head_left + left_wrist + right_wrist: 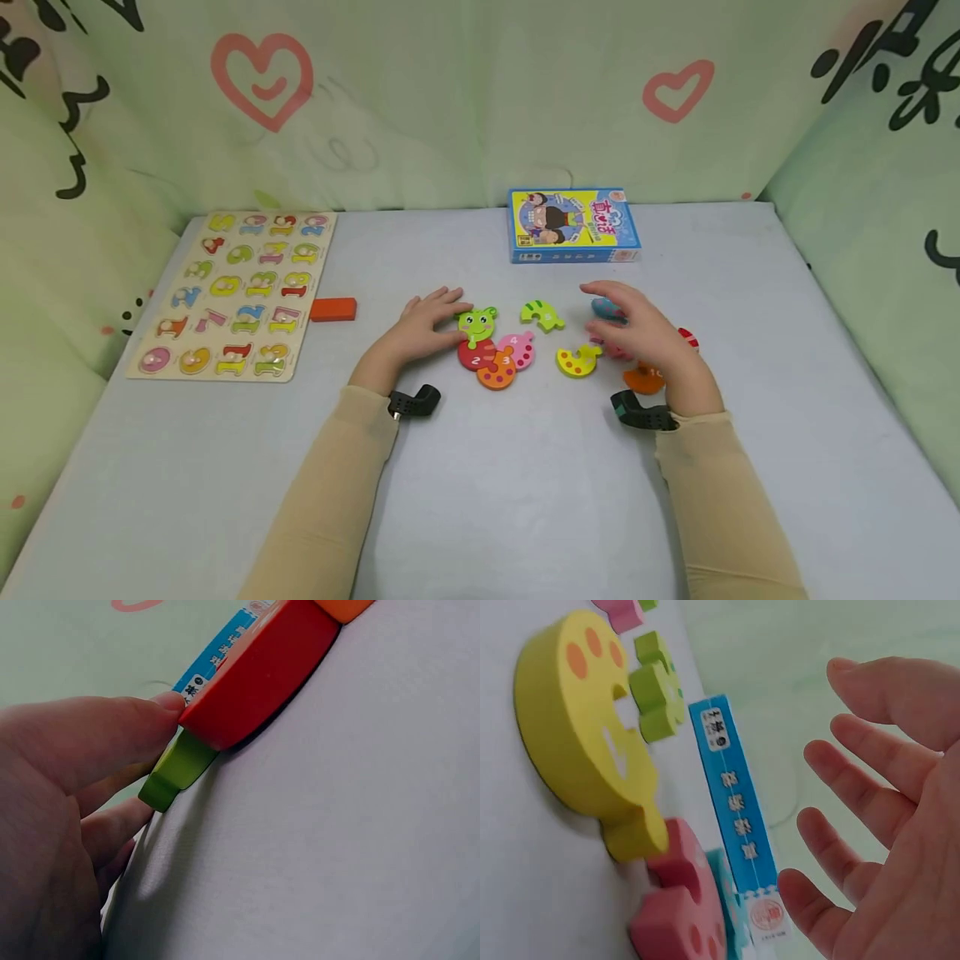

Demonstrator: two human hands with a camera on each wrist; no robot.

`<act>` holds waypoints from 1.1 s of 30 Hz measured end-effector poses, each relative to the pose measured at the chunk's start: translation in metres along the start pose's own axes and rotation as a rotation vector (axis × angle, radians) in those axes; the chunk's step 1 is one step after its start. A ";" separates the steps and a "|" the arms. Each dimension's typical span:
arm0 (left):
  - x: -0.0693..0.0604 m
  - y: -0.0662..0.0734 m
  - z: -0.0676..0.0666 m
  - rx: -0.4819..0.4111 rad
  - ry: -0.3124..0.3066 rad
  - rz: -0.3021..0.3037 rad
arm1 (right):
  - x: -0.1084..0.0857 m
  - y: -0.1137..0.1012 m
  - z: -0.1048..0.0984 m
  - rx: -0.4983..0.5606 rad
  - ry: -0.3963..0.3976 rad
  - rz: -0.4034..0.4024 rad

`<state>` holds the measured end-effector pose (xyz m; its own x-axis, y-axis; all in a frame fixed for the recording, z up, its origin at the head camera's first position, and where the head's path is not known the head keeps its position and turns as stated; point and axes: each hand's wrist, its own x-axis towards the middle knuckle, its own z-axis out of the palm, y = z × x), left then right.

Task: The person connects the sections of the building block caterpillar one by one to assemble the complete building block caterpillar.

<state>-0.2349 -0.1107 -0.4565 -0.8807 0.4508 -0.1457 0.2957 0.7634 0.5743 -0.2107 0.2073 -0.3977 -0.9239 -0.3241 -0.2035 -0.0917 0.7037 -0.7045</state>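
Note:
In the head view, my left hand [420, 329] rests at the left side of a joined group of puzzle pieces. That group has a green smiling head piece [477, 323], a red piece marked 2 [474, 357], an orange piece marked 3 [497, 375] and a pink piece [519, 350]. In the left wrist view, the thumb touches the red piece [262, 675] and other fingers lie by the green piece [180, 769]. My right hand [637, 333], fingers spread and holding nothing, hovers above loose pieces, including a blue one [607, 310] and an orange one [643, 379], partly hidden.
A yellow curved piece [577, 362] and a green striped piece [542, 315] lie between the hands. Behind them is a blue-and-yellow box [573, 225]. To the left lie a wooden number board [202, 296] and an orange-red block [333, 309]. Green curtains surround the table.

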 end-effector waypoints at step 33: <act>-0.003 0.004 -0.002 -0.015 0.001 -0.008 | 0.053 -0.016 0.031 -0.258 -0.265 -0.010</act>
<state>-0.2322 -0.1096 -0.4521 -0.8834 0.4442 -0.1493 0.2831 0.7597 0.5854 -0.2466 0.1594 -0.4177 -0.7972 -0.4605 -0.3904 -0.2219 0.8249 -0.5198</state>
